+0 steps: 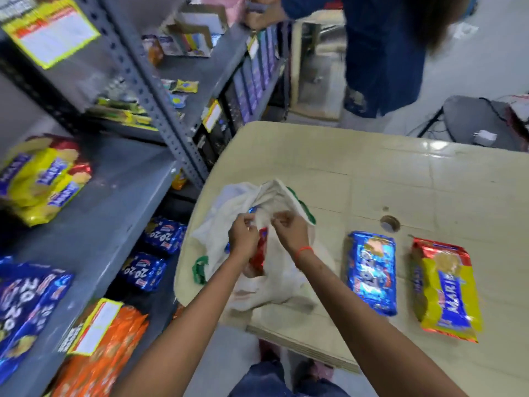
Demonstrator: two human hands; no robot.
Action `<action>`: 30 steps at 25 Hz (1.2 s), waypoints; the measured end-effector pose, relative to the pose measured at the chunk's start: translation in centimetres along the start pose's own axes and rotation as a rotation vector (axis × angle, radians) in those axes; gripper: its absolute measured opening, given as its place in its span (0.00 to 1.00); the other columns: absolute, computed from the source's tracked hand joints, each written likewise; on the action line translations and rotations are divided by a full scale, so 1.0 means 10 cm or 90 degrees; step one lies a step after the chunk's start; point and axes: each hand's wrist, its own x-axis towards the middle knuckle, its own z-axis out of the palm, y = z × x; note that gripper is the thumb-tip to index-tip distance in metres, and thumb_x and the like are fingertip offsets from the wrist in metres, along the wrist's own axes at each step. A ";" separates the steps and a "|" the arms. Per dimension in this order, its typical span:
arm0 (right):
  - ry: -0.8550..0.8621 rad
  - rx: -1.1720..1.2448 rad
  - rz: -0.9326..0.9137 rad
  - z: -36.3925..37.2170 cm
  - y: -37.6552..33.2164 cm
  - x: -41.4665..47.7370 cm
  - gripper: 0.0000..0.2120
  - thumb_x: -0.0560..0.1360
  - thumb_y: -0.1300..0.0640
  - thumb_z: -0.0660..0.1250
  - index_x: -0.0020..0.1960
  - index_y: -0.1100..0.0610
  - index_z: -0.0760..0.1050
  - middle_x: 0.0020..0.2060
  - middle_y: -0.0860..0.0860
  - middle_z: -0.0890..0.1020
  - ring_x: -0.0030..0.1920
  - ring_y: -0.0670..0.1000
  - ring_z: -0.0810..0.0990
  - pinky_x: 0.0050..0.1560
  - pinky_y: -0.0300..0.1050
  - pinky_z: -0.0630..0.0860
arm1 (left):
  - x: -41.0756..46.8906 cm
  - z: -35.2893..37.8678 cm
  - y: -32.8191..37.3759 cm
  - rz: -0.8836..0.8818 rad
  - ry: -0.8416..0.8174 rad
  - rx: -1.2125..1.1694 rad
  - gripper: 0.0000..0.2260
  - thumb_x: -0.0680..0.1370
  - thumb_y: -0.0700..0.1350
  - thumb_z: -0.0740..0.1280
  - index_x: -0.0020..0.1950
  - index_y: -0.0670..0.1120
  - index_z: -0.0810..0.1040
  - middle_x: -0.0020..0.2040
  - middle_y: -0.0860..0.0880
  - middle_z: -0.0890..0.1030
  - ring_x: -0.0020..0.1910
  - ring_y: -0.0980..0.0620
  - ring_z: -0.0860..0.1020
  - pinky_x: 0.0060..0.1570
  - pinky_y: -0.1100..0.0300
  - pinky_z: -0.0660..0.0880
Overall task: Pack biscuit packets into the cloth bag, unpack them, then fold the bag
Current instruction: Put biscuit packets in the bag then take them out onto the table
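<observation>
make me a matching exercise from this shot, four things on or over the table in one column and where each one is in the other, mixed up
Things
1. blue packet
2. yellow packet
3. red packet
4. cloth bag

Places
A. inside the bag's opening, partly hidden
B. flat on the table, nearest its right edge
C. bunched at the table's left end, held by the left hand and right hand
D. flat on the table, between the bag and the other loose packet

Pairs: 1-D, 2-B, 3-A, 4-C

Bright even light, glare on table, blurred, bowed edges
</observation>
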 end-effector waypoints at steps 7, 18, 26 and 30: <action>-0.152 -0.094 0.119 0.92 -0.04 0.22 0.03 0.73 0.64 0.63 0.40 0.62 0.74 0.41 0.60 0.74 0.45 0.54 0.73 0.44 0.42 0.65 | 0.70 -0.81 -0.59 -0.011 -0.186 0.370 0.32 0.77 0.42 0.62 0.78 0.47 0.50 0.79 0.42 0.43 0.78 0.42 0.48 0.75 0.51 0.51; -0.077 -0.145 0.203 1.28 0.00 0.28 0.18 0.73 0.51 0.69 0.51 0.67 0.77 0.52 0.63 0.81 0.54 0.61 0.79 0.54 0.48 0.74 | 1.00 -0.92 -0.61 -0.098 0.065 0.313 0.12 0.79 0.44 0.62 0.59 0.39 0.73 0.60 0.36 0.78 0.59 0.36 0.76 0.52 0.48 0.74; -0.008 -0.076 0.185 0.99 -0.11 0.31 0.19 0.65 0.48 0.75 0.35 0.58 0.68 0.38 0.57 0.75 0.40 0.54 0.72 0.40 0.45 0.69 | 0.88 -0.91 -0.46 -0.019 0.121 0.241 0.13 0.76 0.39 0.62 0.60 0.42 0.73 0.59 0.40 0.78 0.59 0.38 0.74 0.52 0.49 0.73; -0.048 -0.092 0.152 0.52 -0.23 0.31 0.19 0.58 0.46 0.75 0.27 0.58 0.70 0.27 0.55 0.73 0.32 0.56 0.74 0.35 0.48 0.71 | 0.42 -0.64 -0.20 0.139 0.122 0.138 0.08 0.74 0.41 0.63 0.50 0.43 0.79 0.51 0.42 0.82 0.53 0.41 0.77 0.50 0.52 0.74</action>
